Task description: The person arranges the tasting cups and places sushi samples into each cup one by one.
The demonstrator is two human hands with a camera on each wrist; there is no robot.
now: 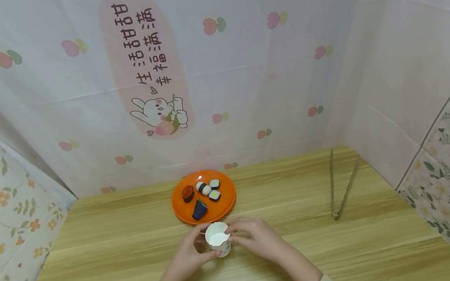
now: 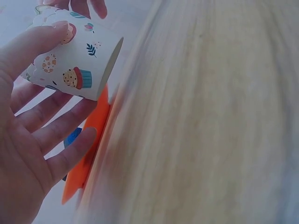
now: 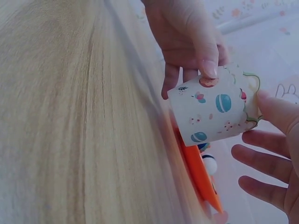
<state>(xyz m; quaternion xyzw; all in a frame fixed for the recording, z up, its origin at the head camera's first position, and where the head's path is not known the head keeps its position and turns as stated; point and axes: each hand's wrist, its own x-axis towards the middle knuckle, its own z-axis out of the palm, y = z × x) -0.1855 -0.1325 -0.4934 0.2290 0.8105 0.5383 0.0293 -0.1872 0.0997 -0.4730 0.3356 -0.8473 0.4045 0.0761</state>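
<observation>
A small white paper baking cup with a scalloped rim and printed cupcakes and macarons is between my two hands, its opening facing up. My left hand holds it from the left, thumb on the near side and fingers behind. On the right, my right hand pinches the rim between thumb and index finger; its other fingers extend free in the right wrist view. The cup appears raised off the table in both wrist views. Just beyond the hands lies an orange plate with several sushi pieces.
On the plate are a roe-topped piece, a dark blue cone-like piece, a black-banded white piece and two white rolls. Metal tongs lie spread on the wooden table at right. Patterned curtains surround it.
</observation>
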